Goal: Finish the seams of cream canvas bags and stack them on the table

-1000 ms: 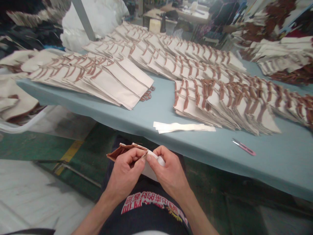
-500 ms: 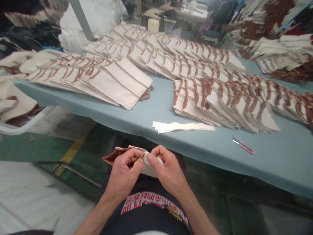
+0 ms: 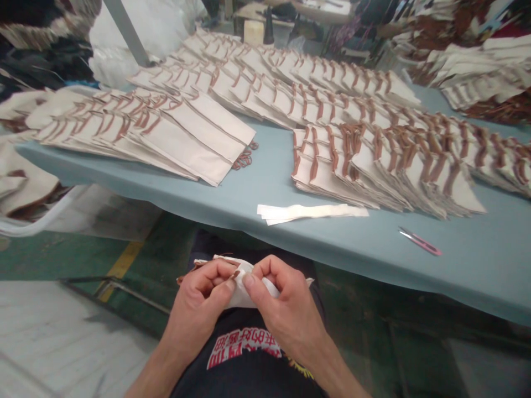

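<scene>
Over my lap, a cream fabric piece (image 3: pixel 243 299) with brown edging is pinched between both hands. My left hand (image 3: pixel 203 293) is closed on its brown-edged side, with folded brown and cream layers showing behind the fingers. My right hand (image 3: pixel 282 290) grips the white part, thumb and forefinger pressed close to the left fingertips. A small brown bit pokes up between the two hands. The piece's far folds and underside are hidden by the fingers.
Rows of overlapping cream fabric pieces with brown edges (image 3: pixel 199 135) cover much of the blue table (image 3: pixel 215 204). White strips (image 3: pixel 311 212) lie near its front edge, and pink-handled thread snips (image 3: pixel 421 241) sit to the right. At left stands a white bin (image 3: pixel 45 213) of fabric.
The view has shifted slightly. Both hands stay pinched on the fabric, its brown layers at left now folded lower, and a pale corner shows past my right hand.
</scene>
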`<state>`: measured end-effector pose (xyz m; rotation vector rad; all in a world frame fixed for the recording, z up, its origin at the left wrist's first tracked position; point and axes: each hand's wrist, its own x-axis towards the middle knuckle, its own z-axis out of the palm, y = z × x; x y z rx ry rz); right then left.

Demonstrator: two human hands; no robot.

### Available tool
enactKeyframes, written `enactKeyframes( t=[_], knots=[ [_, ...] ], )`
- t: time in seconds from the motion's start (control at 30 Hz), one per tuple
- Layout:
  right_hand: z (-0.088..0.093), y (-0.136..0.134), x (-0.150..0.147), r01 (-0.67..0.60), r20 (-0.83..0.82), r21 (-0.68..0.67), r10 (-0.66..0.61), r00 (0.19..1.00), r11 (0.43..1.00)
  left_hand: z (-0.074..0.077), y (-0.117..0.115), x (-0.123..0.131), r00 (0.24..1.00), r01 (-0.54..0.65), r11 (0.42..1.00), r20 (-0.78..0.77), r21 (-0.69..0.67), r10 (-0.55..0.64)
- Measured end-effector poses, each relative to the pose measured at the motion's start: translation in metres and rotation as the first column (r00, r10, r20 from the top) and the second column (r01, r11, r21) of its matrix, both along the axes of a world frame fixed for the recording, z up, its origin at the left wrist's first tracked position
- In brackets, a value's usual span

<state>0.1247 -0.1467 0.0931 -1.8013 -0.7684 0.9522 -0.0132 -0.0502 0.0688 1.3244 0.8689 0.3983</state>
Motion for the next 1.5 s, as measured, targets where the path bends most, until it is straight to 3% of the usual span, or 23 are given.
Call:
enactKeyframes(
  t=[0.2,0.47,0.6,0.8,0.97,1.2,1.33,1.5],
  knots=[
    [0.011,-0.001,-0.001,-0.002,-0.002,-0.005,0.002,1.0,1.0,0.004,-0.002,-0.004,1.0,0.001,1.0,0.026,0.028,-0.001],
    [0.008,0.003,0.002,0.0,0.006,-0.009,0.0,1.0,1.0,0.012,-0.001,0.001,1.0,-0.017,0.992,0.003,0.122,0.017],
    [0.0,0.006,0.005,0.006,-0.03,-0.006,-0.006,1.0,1.0,0.016,0.001,0.006,0.998,0.0,0.971,-0.055,0.239,0.013],
    [-0.019,0.011,0.007,-0.06,-0.277,0.004,0.059,0.959,0.998,0.02,-0.001,0.011,0.993,0.067,0.905,-0.112,0.419,-0.022],
    [-0.025,0.014,0.004,-0.14,-0.182,-0.03,0.132,0.974,0.99,0.014,-0.001,0.013,0.992,0.077,0.87,-0.121,0.487,-0.02],
    [-0.03,0.023,0.015,-0.155,-0.164,0.024,0.157,0.974,0.988,0.018,0.019,0.02,0.99,0.133,0.967,-0.075,0.218,-0.119],
    [-0.023,0.014,0.024,-0.199,-0.217,0.084,0.213,0.953,0.976,0.022,0.028,0.018,0.988,0.155,0.976,-0.027,0.15,-0.153],
    [-0.014,0.001,0.023,-0.195,-0.146,0.038,0.198,0.969,0.98,0.016,0.031,0.011,0.972,0.227,0.973,0.056,0.036,-0.229]
  ],
)
